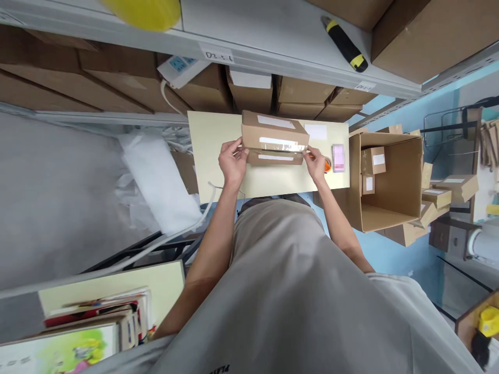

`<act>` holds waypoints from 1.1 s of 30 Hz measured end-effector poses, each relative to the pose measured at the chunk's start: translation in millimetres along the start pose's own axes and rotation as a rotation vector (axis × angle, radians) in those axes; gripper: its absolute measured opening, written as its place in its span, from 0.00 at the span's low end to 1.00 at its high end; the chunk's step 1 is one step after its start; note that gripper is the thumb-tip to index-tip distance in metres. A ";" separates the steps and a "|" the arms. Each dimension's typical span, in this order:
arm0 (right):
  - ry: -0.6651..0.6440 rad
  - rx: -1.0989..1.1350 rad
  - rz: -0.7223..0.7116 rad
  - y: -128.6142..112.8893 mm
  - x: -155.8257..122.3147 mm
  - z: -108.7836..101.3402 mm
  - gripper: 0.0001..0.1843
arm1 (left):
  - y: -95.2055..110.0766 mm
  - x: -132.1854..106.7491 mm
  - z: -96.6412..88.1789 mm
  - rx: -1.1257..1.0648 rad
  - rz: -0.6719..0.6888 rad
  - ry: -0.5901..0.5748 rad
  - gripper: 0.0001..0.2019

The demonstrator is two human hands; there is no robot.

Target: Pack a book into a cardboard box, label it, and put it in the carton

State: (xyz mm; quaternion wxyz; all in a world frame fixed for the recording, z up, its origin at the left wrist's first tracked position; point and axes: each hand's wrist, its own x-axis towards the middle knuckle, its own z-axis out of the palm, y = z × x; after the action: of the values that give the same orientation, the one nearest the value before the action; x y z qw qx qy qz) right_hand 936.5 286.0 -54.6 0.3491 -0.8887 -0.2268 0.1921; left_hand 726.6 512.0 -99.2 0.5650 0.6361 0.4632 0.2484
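A brown cardboard box (278, 137) with white labels sits over the cream tabletop (218, 182), in front of me. Shiny clear tape (290, 147) runs along its near edge. My left hand (234, 162) grips the left end, thumb and fingers at the edge. At the right end, by the tape, the fingers of my right hand (315, 163) are closed on the box's corner. Partly hidden behind that hand is an orange tape roll (327, 165). Farther right lies a phone-like thing with a pink screen (338, 158). A white paper (316, 131) lies behind the box.
Right of the table stands a large open carton (390, 208) with small boxes inside. More boxes (454, 187) are piled beyond it. The shelf (265, 36) above holds a black-and-yellow utility knife (345, 44). A power strip (181, 70) and white foam sheet (161, 182) are at left.
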 end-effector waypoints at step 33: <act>-0.141 -0.655 0.165 101.4 2.3 -3.3 0.30 | -68.0 -101.7 46.3 0.062 -0.349 0.240 0.29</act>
State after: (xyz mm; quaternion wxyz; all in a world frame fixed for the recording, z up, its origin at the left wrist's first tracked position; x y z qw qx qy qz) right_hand 967.3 219.1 -124.6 0.0121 -0.9535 -0.2274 0.1977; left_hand 699.0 396.3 -153.6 0.5202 0.5291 0.6378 0.2064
